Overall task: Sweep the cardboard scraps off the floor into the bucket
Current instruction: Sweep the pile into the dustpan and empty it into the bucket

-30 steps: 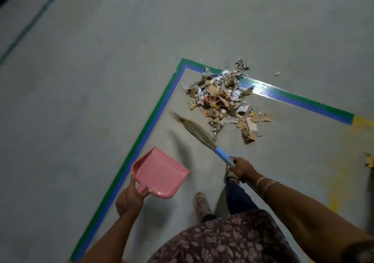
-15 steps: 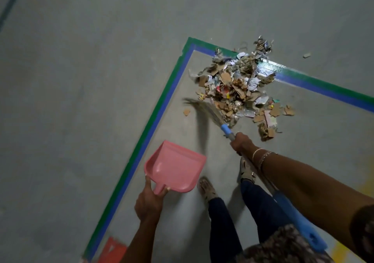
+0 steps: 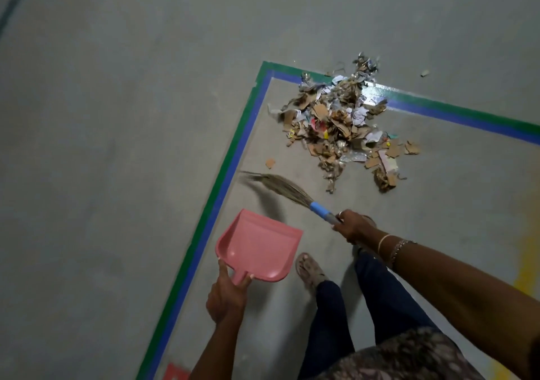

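The tape corner point(image 3: 264, 71) on the floor point(image 3: 102, 175) is the fixed mark here. Down its left strip, toward the person, the left hand point(image 3: 226, 295) is closed around the stub handle of a pink dustpan point(image 3: 258, 248), which looks to be held just off the floor with its mouth pointing up toward the corner. Right of the pan, the broom point(image 3: 280, 188) slants across — bristles blurred and fanned out near the left strip, blue collar and handle running back into the right hand point(image 3: 355, 227), which is wrapped tight on the shaft. The scraps point(image 3: 339, 122) lie heaped just inside the corner, spilling over the top strip; one loose bit point(image 3: 270, 162) sits between heap and bristles, and another point(image 3: 425, 72) lies beyond the top strip, well right of the corner. No bucket is in view.

The step in hand looks like gathering. To do it well, set the pan's lip flat on the floor close beside the heap, then draw the bristles through in short, low strokes toward the mouth — long flicks would scatter light card. Fetch the strays in first so one load takes everything.
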Demonstrator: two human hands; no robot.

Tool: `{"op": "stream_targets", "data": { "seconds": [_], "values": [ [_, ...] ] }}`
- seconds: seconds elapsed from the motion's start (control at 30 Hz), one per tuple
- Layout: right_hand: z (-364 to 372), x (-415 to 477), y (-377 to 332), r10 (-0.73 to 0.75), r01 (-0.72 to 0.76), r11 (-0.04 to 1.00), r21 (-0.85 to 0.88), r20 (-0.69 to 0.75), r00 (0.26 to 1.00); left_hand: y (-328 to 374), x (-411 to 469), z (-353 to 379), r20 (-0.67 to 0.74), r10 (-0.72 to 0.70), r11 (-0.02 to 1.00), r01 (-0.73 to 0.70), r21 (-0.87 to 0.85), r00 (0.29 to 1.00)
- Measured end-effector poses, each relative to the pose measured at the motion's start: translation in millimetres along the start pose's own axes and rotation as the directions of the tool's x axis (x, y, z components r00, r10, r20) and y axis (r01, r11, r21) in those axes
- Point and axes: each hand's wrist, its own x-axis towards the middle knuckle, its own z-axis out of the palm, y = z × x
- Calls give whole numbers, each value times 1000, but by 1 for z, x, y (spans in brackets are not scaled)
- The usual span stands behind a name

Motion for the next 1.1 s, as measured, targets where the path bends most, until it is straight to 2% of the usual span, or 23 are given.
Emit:
{"op": "stream_targets", "data": {
  "seconds": [0.1,0.2,0.33,0.43,0.57,0.63,0.8,0.97,1.03,1.1],
  "values": [
    [35,9,-14,59,-57,989,138,-12,998,-27,-1,11,-1,-30,1000,30,5,1000],
    [49,19,-21,140,-95,947,308,-126,982,-48,-3,22,7,-42,999,42,8,999],
    [41,13,-8,178,-31,867,497,-252,951,-63,-6,35,31,-52,999,52,-2,998],
    [18,-6,17,159,-19,876,482,-252,954,-64,-11,41,58,-33,999,35,-25,998],
    [-9,-42,52,65,-27,966,255,-142,988,-60,-13,50,80,-2,999,5,-45,997],
    [-14,-64,66,70,-56,983,177,-73,995,-56,-13,54,86,26,999,-22,-46,996],
    [-6,-94,115,144,-149,983,106,57,988,-46,-16,71,99,115,993,-112,-29,988],
    [-8,-75,162,332,-304,932,200,-127,935,-29,-20,82,94,177,984,-179,11,980],
    [-13,-67,169,350,-280,915,291,-227,909,-23,-19,86,94,194,980,-197,25,976],
    [-19,-63,169,335,-189,885,425,-303,892,-15,-18,90,94,212,975,-217,39,973]
  ]
}}
